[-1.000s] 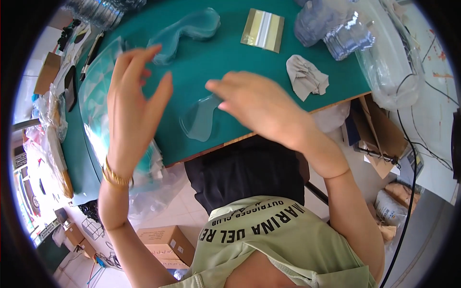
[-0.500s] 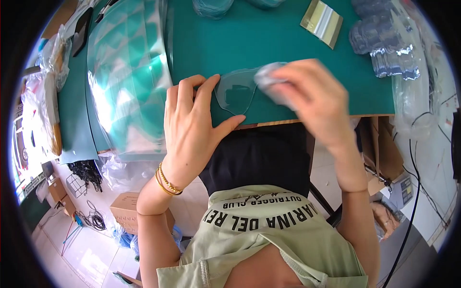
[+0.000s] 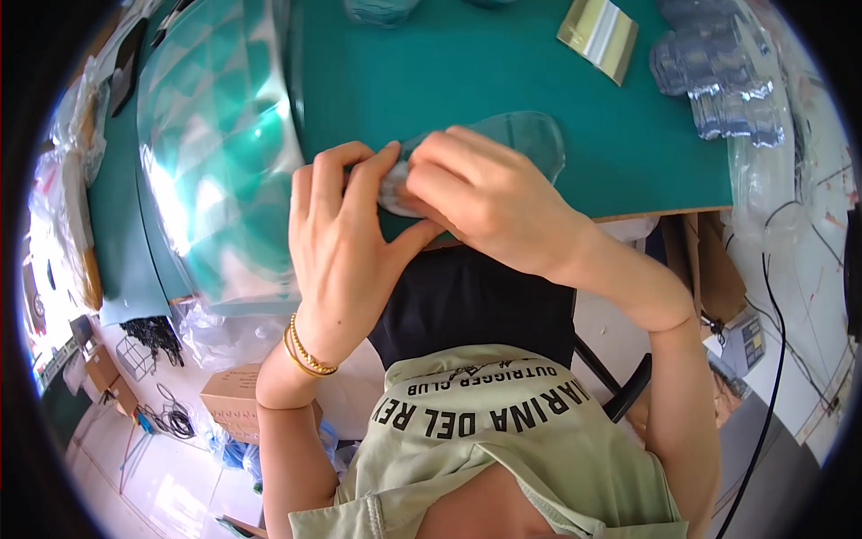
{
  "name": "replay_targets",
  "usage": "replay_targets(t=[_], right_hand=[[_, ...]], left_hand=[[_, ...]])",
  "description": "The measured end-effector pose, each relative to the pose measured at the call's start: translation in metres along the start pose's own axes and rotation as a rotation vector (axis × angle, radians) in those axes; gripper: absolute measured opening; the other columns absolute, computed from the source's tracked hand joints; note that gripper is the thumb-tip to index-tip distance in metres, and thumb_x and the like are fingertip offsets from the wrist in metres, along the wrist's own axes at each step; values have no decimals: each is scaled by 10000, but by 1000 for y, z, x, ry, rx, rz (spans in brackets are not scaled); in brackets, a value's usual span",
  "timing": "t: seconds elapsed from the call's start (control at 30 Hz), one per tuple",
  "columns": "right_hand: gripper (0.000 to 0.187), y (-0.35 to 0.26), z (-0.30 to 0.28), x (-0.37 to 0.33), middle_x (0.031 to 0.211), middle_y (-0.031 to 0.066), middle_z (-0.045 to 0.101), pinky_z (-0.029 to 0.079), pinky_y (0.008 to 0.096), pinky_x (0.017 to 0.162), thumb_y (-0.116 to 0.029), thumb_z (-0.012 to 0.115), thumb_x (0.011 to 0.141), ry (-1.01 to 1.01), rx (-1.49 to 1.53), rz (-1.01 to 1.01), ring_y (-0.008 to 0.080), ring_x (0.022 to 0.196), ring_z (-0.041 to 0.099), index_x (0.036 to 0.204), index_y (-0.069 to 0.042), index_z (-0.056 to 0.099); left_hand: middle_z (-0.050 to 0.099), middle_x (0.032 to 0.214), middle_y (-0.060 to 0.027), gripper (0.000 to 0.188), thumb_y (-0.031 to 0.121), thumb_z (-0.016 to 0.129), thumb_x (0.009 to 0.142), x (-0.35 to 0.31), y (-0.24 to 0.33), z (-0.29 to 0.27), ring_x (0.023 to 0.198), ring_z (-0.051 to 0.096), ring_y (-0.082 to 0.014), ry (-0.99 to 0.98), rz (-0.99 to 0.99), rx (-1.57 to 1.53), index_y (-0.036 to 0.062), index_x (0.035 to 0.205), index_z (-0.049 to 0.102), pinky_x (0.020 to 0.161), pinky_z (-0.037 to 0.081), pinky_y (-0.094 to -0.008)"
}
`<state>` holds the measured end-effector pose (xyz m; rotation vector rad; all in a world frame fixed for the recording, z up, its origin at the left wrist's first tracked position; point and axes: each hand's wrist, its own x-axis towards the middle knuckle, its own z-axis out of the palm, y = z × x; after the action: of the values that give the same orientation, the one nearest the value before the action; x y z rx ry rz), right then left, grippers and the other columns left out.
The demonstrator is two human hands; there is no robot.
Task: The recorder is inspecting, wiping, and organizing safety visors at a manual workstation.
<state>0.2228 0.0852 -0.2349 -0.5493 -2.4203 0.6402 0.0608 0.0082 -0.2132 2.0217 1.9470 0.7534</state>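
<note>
The two hands are close together. The right hand (image 3: 489, 202) is closed on a pale cloth (image 3: 393, 193), pressed on the left end of a clear plastic piece (image 3: 536, 142). The left hand (image 3: 339, 238) is spread out, with its thumb and pointing finger around the cloth. The plastic piece lies flat on the green counter (image 3: 431, 81), near the front edge. Big shiny clear sheets (image 3: 215, 162) lie to the left. Farther off are a yellow and white card (image 3: 600, 39) and, to the right, stacked clear plastic shapes (image 3: 718, 67).
</note>
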Motion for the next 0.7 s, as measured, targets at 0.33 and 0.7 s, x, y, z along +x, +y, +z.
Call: replay_targets(t=[0.33,0.7], right_hand=[[149,24,-67,-57,859,88,619,507,329,614,52,753,770,110,-226,126,225,726,621,876,-3,665],[86,18,-64,-48,891,109,627,508,301,651,1,710,864,200,-236,364,211,735,620,917,13,643]], left_hand=[[559,1114,-87,626,214,882,624,4,1,-2,982,533,-301,-19,-12,6,8,1169,652,849,469,-398],[531,1151,-92,593,257,836,692,1,3,-16,1066,519,-288,-48,73,48,-2,1182,624,903,441,-384]])
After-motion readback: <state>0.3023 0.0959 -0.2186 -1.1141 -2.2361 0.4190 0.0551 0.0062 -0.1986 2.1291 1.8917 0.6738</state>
